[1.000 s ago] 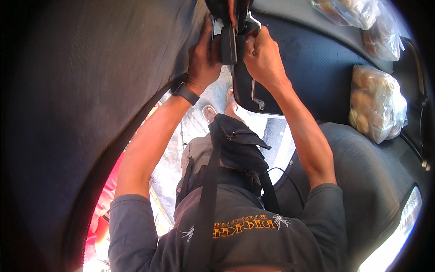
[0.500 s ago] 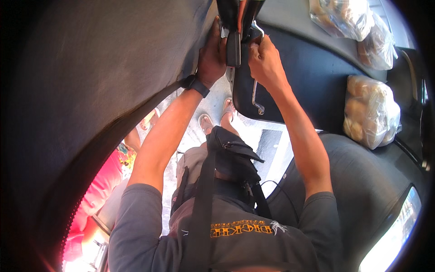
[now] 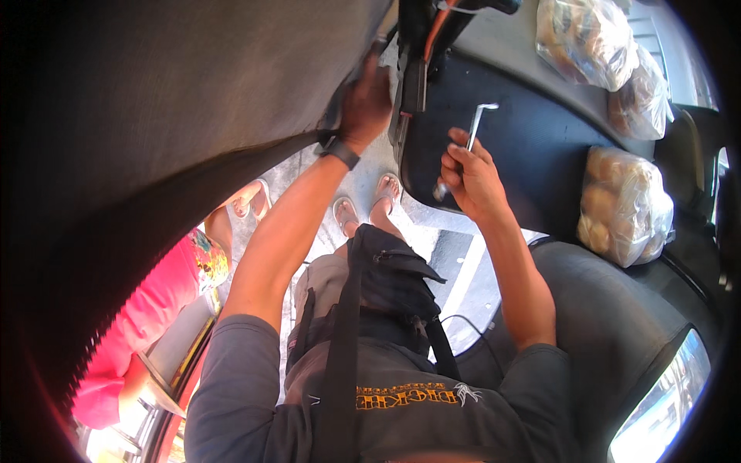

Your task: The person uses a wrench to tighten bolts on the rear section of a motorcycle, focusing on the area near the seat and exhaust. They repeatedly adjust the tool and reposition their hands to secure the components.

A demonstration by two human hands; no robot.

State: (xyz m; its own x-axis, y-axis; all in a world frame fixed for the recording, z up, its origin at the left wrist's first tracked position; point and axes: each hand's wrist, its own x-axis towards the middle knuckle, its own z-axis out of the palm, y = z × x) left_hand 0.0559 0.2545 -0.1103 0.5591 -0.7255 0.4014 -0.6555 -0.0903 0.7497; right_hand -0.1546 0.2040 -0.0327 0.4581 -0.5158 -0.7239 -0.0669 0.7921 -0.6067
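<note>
My right hand (image 3: 472, 174) is closed round a slim metal wrench (image 3: 474, 127) with a bent upper end. The wrench's other end shows below my fingers, over the lower edge of a smooth dark panel (image 3: 532, 139). My left hand (image 3: 367, 108), a dark band on its wrist, reaches up beside the edge of a large dark padded surface (image 3: 193, 100). It is close to a black upright part (image 3: 414, 77) with an orange strip. The left fingers are in shadow and partly blurred, so I cannot make out whether they hold anything.
Clear plastic bags of round tan items (image 3: 621, 204) rest on the right, with more bags (image 3: 590, 38) above. A dark padded seat-like shape (image 3: 617, 301) lies at lower right. Another person in pink (image 3: 147, 316) stands at the left. A black bag (image 3: 394, 270) hangs at my front.
My right hand has come down and right, away from the black upright part, with the wrench in it. My left hand stays near the padded edge. The view has shifted slightly.
</note>
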